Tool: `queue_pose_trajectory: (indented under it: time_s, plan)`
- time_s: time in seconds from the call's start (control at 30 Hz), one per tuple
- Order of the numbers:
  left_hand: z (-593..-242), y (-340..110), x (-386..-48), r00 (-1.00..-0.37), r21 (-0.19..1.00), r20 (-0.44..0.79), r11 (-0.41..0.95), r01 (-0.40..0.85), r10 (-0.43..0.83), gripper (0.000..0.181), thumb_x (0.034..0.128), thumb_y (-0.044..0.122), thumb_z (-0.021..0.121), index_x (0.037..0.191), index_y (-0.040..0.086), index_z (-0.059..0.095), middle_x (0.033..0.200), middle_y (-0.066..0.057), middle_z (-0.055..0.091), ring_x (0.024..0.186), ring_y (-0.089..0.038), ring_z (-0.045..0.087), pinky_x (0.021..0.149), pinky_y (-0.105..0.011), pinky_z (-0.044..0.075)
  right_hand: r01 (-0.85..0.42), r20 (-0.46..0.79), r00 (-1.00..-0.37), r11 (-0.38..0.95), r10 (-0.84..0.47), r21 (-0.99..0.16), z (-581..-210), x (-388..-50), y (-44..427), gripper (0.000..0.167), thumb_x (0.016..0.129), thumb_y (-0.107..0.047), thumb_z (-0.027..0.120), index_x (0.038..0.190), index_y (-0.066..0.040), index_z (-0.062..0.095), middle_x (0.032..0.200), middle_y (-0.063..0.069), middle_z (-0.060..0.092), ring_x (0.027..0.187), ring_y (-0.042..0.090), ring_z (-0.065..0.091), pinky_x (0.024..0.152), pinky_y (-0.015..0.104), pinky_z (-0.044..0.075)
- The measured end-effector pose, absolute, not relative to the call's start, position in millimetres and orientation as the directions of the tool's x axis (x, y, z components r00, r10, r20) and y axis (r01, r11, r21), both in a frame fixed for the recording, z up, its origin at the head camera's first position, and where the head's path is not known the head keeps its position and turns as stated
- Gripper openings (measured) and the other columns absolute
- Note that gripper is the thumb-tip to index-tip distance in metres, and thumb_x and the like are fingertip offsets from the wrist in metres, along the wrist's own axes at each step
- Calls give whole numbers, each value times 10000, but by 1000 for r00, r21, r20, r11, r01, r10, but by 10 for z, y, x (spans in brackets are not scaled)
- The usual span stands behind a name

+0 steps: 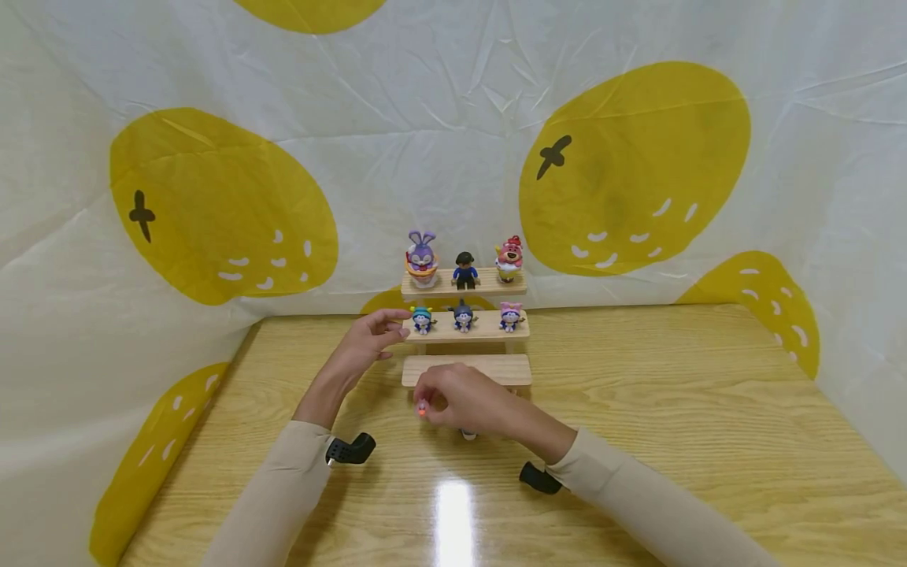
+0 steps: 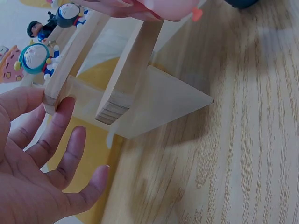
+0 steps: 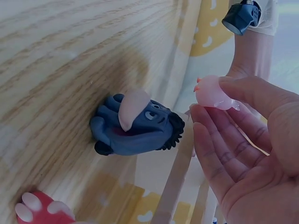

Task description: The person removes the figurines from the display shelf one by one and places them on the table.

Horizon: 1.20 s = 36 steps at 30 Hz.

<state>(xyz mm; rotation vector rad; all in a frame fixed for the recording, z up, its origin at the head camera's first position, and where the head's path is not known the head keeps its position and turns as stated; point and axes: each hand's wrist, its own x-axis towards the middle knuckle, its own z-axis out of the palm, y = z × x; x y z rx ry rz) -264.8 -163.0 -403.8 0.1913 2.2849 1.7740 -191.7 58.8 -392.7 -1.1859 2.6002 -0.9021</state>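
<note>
My right hand [image 1: 460, 398] pinches a small pink translucent figurine [image 3: 212, 93] with orange feet between thumb and fingertips, just in front of the lowest shelf [image 1: 468, 368]. With thumb and fingers my left hand [image 1: 364, 342] grips the left end of the middle shelf [image 2: 58, 86] of a wooden three-step display stand. Three small figurines in hats stand on that shelf, among them a teal-hatted one [image 1: 422, 320]. A blue donkey figurine [image 3: 135, 125] stands on the table near my right hand; in the head view that hand mostly covers it.
The top shelf [image 1: 446, 281] bears a purple rabbit figurine [image 1: 422, 258], a dark-haired figure in blue [image 1: 464, 270] and a pink bear figurine [image 1: 509, 258]. A red-and-pink figurine [image 3: 42, 207] shows partly on the table [image 1: 638, 394]. Behind hangs a white cloth [image 1: 425, 102] with yellow fruit.
</note>
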Motion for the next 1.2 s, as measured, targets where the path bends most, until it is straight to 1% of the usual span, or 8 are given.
queue_pose_trajectory:
  time_s: [0.17, 0.43, 0.63, 0.8, 0.93, 1.07, 1.17, 1.2]
  plan:
    - [-4024, -1627, -2637, -963, 967, -115, 251, -51, 245, 349, 1016, 215, 647, 1357, 145, 619, 1190, -77, 601, 1099, -217, 569, 990, -565, 435, -658, 119, -663, 501, -739, -563, -3952, -1902, 574, 84, 934, -124, 739, 1017, -126, 723, 954, -49, 696, 876, 103, 670, 775, 186, 522]
    - [-4036, -1639, -2641, -962, 967, -120, 246, -58, 245, 345, 1013, 226, 653, 1352, 169, 621, 1194, -71, 600, 1121, -227, 567, 1008, -575, 432, -648, 76, -661, 518, -746, -559, -4013, -1877, 552, 67, 948, -154, 729, 1014, -145, 721, 954, -78, 698, 902, 79, 683, 791, 173, 519]
    - [-4036, -1637, -2644, -961, 966, -127, 250, -64, 244, 337, 1014, 229, 651, 1346, 180, 623, 1194, -71, 599, 1127, -235, 565, 1004, -562, 436, -668, 72, -661, 543, -747, -509, -4062, -1864, 529, 56, 944, -188, 743, 980, -157, 713, 926, -88, 684, 873, 43, 653, 787, 187, 519]
    - [-4033, -1634, -2641, -962, 965, -128, 253, -66, 239, 339, 1013, 233, 652, 1346, 177, 624, 1199, -75, 602, 1130, -236, 567, 997, -556, 439, -685, 62, -658, 562, -751, -463, -4090, -1851, 509, 49, 951, -210, 739, 946, -175, 705, 890, -104, 653, 810, 12, 590, 742, 188, 499]
    - [-4035, -1626, -2646, -963, 964, -138, 256, -77, 230, 328, 1008, 238, 659, 1333, 194, 633, 1195, -67, 602, 1125, -229, 571, 1002, -540, 447, -703, 61, -653, 574, -755, -419, -4127, -1844, 498, 63, 950, -218, 739, 921, -184, 695, 831, -103, 609, 736, 22, 524, 664, 190, 447]
    - [-4037, -1627, -2646, -963, 964, -133, 256, -71, 233, 340, 1010, 234, 658, 1345, 181, 626, 1185, -65, 602, 1113, -222, 570, 994, -536, 448, -731, 85, -641, 572, -763, -372, -4158, -1839, 497, 69, 948, -194, 731, 908, -168, 682, 779, -88, 563, 685, 36, 487, 608, 200, 399]
    - [-4040, -1630, -2649, -963, 967, -126, 248, -65, 240, 353, 1010, 232, 658, 1354, 164, 620, 1179, -67, 603, 1106, -222, 567, 995, -552, 439, -729, 91, -650, 585, -755, -355, -4174, -1838, 499, 48, 948, -183, 722, 961, -145, 696, 798, -82, 566, 676, 35, 488, 601, 195, 401]
    - [-4040, -1632, -2650, -962, 967, -126, 244, -65, 242, 353, 1011, 229, 656, 1355, 160, 618, 1176, -69, 602, 1105, -224, 566, 999, -560, 433, -725, 89, -656, 592, -750, -352, -4176, -1840, 498, 72, 949, -186, 721, 995, -133, 706, 817, -76, 579, 680, 35, 495, 606, 193, 409]
